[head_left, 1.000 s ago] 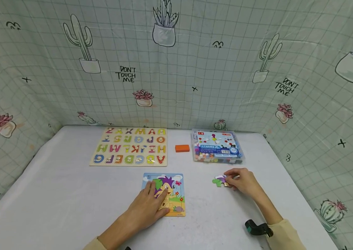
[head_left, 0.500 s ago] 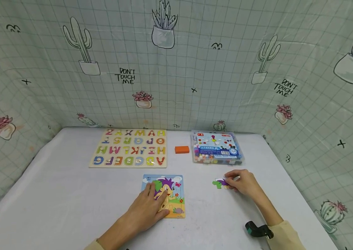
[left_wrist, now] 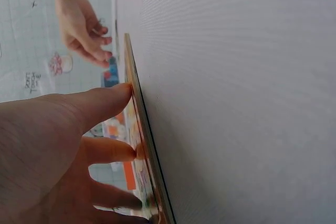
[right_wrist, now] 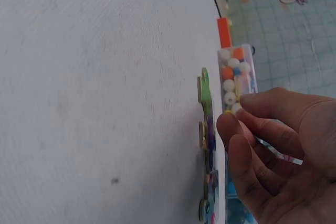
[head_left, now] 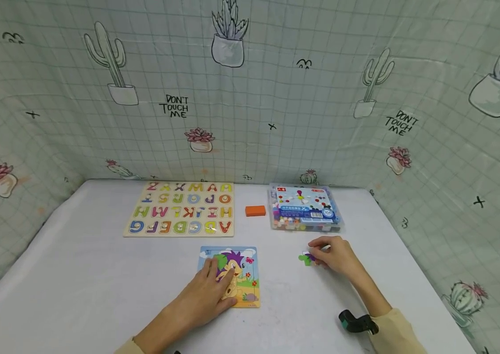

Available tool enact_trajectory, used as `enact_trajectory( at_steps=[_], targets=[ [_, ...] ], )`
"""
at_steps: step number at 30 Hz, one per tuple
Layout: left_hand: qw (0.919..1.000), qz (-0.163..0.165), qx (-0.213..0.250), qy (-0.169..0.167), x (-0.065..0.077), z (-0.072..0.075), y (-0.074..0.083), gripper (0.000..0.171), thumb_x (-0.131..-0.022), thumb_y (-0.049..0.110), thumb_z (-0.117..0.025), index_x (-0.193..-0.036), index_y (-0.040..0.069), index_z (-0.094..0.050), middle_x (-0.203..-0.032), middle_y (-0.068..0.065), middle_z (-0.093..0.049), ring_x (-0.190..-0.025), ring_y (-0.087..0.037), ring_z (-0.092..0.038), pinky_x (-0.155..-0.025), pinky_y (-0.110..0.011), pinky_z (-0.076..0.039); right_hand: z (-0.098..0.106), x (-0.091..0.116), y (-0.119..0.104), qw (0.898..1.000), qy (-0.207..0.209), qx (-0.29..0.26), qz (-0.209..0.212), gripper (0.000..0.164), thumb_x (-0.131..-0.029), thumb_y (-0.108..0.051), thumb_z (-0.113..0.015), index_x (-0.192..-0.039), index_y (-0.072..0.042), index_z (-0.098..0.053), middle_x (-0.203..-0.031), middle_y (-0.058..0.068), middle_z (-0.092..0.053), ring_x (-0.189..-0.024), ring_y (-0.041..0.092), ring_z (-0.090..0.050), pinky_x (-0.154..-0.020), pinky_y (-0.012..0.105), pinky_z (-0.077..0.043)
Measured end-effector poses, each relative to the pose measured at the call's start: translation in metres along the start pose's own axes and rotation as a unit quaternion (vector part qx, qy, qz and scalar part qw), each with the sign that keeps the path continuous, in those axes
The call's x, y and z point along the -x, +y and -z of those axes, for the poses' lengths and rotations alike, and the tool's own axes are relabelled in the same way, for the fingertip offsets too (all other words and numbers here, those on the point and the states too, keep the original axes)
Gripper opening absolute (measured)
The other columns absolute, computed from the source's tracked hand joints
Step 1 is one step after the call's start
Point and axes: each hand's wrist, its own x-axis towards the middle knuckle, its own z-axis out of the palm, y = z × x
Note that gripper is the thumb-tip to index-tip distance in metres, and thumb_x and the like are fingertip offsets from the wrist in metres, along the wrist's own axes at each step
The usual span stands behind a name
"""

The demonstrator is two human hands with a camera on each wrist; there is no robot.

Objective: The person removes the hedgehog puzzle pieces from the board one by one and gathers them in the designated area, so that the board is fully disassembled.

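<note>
A square hedgehog jigsaw puzzle point(head_left: 250, 290) lies on the white table. My left hand point(head_left: 207, 290) rests on its left half with fingers spread; in the left wrist view the thumb touches the edge of the puzzle board point(left_wrist: 137, 95). To the right, my right hand point(head_left: 334, 255) is bent over loose green and purple jigsaw pieces point(head_left: 306, 259), thumb and fingertips right at them. The right wrist view shows the row of pieces point(right_wrist: 206, 95) edge-on beside the curled fingers of the right hand point(right_wrist: 278, 145). I cannot tell whether a piece is pinched there.
Behind the puzzle lies a wooden alphabet board point(head_left: 179, 209). An orange block point(head_left: 255, 211) and a clear box of coloured beads point(head_left: 306, 208) sit along the back. A patterned cloth point(head_left: 258, 78) hangs behind and beside the table.
My right hand has shifted a little left over the jigsaw pieces, covering more of them. My left hand stays on the puzzle. The head view has shifted slightly.
</note>
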Motion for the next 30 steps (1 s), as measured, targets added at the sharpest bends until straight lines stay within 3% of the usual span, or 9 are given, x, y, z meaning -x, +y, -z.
enact_trajectory(
  at_steps=[9, 15, 20, 24, 30],
  targets=[
    [0.9973, -0.046, -0.052, -0.022, 0.002, 0.0, 0.005, 0.07, -0.094, 0.048, -0.058, -0.144, 0.0, -0.045, -0.155, -0.015, -0.039, -0.142, -0.041, -0.036, -0.109, -0.063, -0.034, -0.022, -0.014, -0.029, 0.999, -0.019, -0.015, 0.039, 0.016, -0.089, -0.014, -0.069, -0.102, -0.005, -0.074, -0.08, 0.003, -0.07, -0.054, 0.011, -0.058, -0.049, 0.024, -0.048],
    [0.9975, -0.053, -0.041, -0.021, 0.003, -0.002, 0.009, 0.064, -0.093, 0.048, -0.06, -0.149, 0.021, -0.043, -0.154, -0.018, -0.039, -0.142, -0.045, -0.035, -0.106, -0.067, -0.034, -0.041, -0.019, -0.052, 0.997, -0.048, -0.027, 0.058, 0.015, -0.089, -0.015, -0.07, -0.101, -0.006, -0.074, -0.08, 0.001, -0.069, -0.058, 0.01, -0.059, -0.052, 0.022, -0.049],
    [0.9973, -0.045, -0.039, -0.043, 0.001, -0.004, 0.014, 0.058, -0.093, 0.051, -0.058, -0.147, 0.034, -0.044, -0.156, -0.02, -0.035, -0.141, -0.048, -0.033, -0.105, -0.07, -0.032, -0.059, -0.021, -0.069, 0.993, -0.072, -0.03, 0.085, 0.015, -0.09, -0.017, -0.07, -0.101, -0.007, -0.074, -0.081, 0.001, -0.068, -0.058, 0.008, -0.057, -0.053, 0.021, -0.048],
    [0.9972, -0.038, -0.041, -0.05, 0.0, -0.005, 0.017, 0.059, -0.093, 0.053, -0.056, -0.148, 0.039, -0.04, -0.156, -0.02, -0.033, -0.141, -0.049, -0.033, -0.104, -0.071, -0.031, -0.073, -0.023, -0.082, 0.988, -0.093, -0.034, 0.118, 0.015, -0.091, -0.019, -0.069, -0.1, -0.008, -0.075, -0.081, 0.0, -0.069, -0.058, 0.007, -0.06, -0.052, 0.02, -0.046],
    [0.9968, -0.038, -0.061, -0.034, 0.0, -0.006, 0.019, 0.055, -0.094, 0.054, -0.055, -0.145, 0.037, -0.046, -0.155, -0.021, -0.036, -0.139, -0.049, -0.036, -0.102, -0.07, -0.033, -0.09, -0.027, -0.102, 0.981, -0.122, -0.042, 0.146, 0.016, -0.091, -0.018, -0.069, -0.101, -0.007, -0.074, -0.08, 0.0, -0.069, -0.061, 0.006, -0.059, -0.054, 0.019, -0.045]
  ],
)
